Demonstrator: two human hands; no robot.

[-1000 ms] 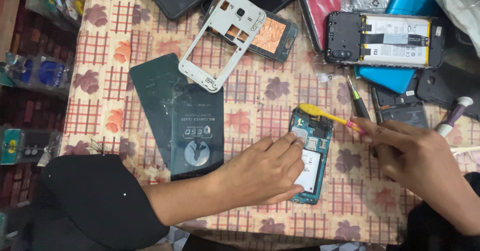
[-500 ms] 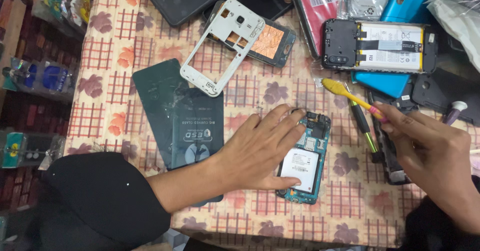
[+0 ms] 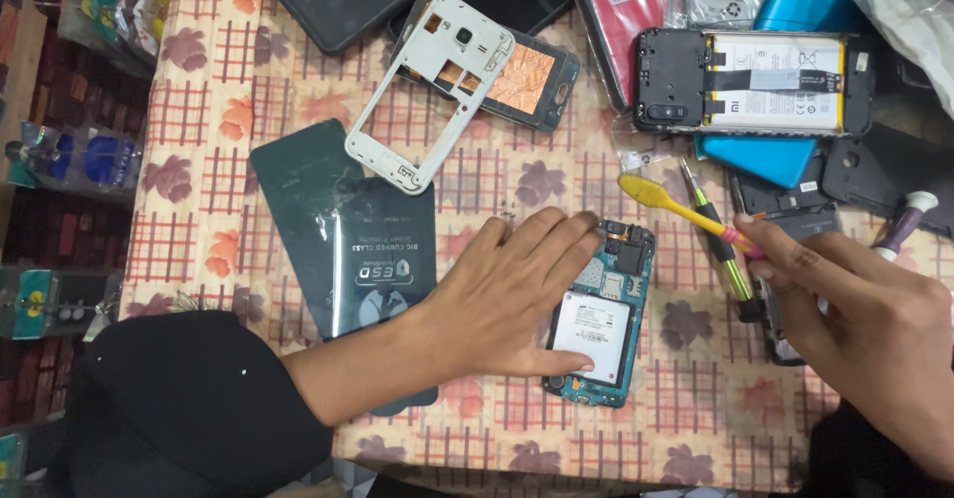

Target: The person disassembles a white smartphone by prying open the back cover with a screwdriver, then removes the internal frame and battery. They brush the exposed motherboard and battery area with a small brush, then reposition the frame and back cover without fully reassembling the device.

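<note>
An opened blue phone [image 3: 608, 319] with its white battery showing lies on the patterned tablecloth [image 3: 219, 90]. My left hand [image 3: 507, 294] rests flat along the phone's left side, thumb on the battery's lower edge, fingers spread. My right hand [image 3: 860, 314] is to the right of the phone and pinches a yellow plastic pry tool [image 3: 676, 208], whose flat tip is lifted above and to the right of the phone's top. A green-handled screwdriver [image 3: 720, 245] lies beside that hand.
A white phone frame [image 3: 429, 90] leans on a dark phone body with copper foil [image 3: 522, 76]. Dark screen-protector sheets [image 3: 358, 249] lie at left. Another opened phone with a long battery [image 3: 765, 81], blue covers and black covers crowd the far right. The table's edge runs along the left.
My right hand has lifted the yellow pry tool off the phone's top corner and drawn it up to the right. My left hand has stayed on the phone, its fingers slightly shifted.
</note>
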